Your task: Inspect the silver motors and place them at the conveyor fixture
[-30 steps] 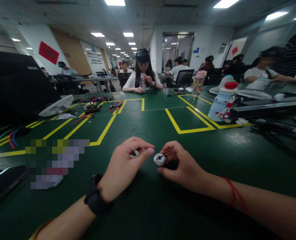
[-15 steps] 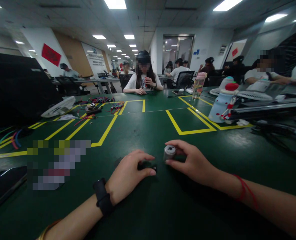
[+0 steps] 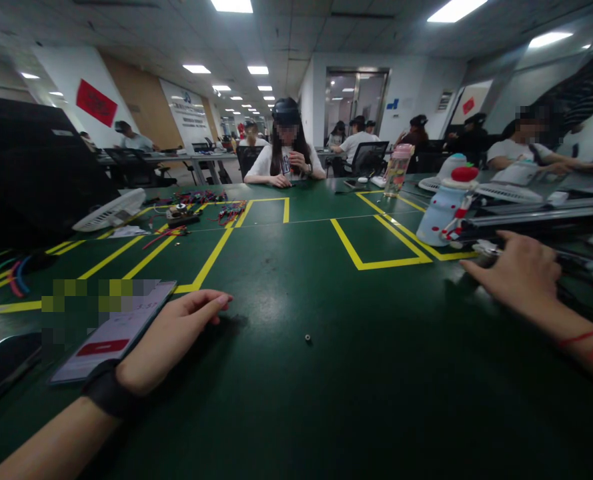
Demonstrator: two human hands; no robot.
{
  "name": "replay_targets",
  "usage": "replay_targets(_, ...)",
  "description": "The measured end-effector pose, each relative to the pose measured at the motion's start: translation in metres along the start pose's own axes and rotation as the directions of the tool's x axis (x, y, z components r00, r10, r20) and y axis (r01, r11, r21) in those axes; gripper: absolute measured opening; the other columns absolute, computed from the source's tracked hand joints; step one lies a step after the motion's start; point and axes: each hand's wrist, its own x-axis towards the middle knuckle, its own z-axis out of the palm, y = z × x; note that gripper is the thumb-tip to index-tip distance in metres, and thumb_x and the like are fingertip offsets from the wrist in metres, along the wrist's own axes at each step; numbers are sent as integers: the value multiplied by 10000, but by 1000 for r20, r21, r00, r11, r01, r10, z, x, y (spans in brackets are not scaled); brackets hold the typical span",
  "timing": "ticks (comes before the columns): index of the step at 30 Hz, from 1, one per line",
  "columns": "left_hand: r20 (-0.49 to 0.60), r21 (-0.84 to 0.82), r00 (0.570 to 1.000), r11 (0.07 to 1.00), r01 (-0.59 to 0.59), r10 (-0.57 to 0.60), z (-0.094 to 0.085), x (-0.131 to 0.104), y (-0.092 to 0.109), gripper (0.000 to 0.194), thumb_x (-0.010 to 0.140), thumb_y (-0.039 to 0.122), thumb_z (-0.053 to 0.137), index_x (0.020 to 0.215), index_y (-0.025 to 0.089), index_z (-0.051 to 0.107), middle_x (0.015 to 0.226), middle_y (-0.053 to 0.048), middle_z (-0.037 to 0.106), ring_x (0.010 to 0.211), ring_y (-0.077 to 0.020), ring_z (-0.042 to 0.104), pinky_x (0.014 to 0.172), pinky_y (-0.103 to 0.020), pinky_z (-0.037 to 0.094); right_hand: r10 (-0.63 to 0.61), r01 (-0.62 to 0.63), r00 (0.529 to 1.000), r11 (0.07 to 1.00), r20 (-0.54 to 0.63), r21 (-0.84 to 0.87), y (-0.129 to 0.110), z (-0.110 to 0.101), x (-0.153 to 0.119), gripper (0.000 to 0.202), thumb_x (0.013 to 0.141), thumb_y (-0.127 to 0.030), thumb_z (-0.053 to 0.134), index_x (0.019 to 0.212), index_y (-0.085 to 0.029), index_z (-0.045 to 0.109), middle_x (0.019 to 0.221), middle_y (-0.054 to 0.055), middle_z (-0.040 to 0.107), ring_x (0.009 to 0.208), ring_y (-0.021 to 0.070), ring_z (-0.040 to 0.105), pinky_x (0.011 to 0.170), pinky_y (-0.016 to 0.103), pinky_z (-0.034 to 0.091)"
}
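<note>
My left hand (image 3: 179,337), with a black band on the wrist, hovers beside the phone (image 3: 107,343) at the left. Its thumb lies against the curled fingers, and whatever they may hold is hidden. At the far right my right hand (image 3: 523,277) reaches over the table with thumb and forefinger spread. A small pale, silvery thing (image 3: 486,248) shows by those fingertips; its kind is unclear. A tiny metal ring-shaped piece (image 3: 307,339) lies alone on the green table (image 3: 286,407), between the hands.
Wires and small parts (image 3: 191,200) lie back left, near a white fan (image 3: 109,210) and a black screen (image 3: 41,173). A blue bottle (image 3: 441,207), a clear bottle (image 3: 399,170) and metal rails (image 3: 536,220) stand or lie at the right. A co-worker (image 3: 286,147) sits opposite.
My hands have moved apart: the left toward the phone, the right far out to the right. The grey metal cylinder has left the table's middle. The small ring-shaped piece is now uncovered.
</note>
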Motion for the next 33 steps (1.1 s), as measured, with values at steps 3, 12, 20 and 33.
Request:
replay_targets(3,0,46,1000,999,2,-2,4,-2,4,422,786,565,581,990,214,693,741,-2,650,690,-186,584,611,-278,431,-237,237,971,971,39,-13,-73,6,-23,624,735,-526,609,1250,-189,508,1262,154,503,1205,358,427,975,558,320)
replay_targets(12,137,126,989,989,-81,64,6,-9,4,349,837,539,543,971,254,692,983,-22,714,940,-248,643,842,-349,452,-687,455,626,706,368,543,-234,26,-87,197,876,-376,523,910,-272,688,965,15,656,913,181,554,830,402,356)
replay_targets(20,147,125,987,989,-78,59,7,-11,6,354,836,539,539,984,255,692,999,-34,712,938,-260,643,826,-370,470,-153,147,987,983,50,107,-90,-11,5,299,874,-324,486,1023,-148,677,1033,98,657,924,189,574,791,307,400)
replay_targets(33,142,164,985,979,-123,100,9,-15,7,351,834,539,535,988,268,697,1036,-42,703,965,-271,631,848,-379,475,401,-373,893,914,205,-160,24,-26,36,376,776,-453,602,995,-164,702,921,105,668,799,176,546,719,303,370)
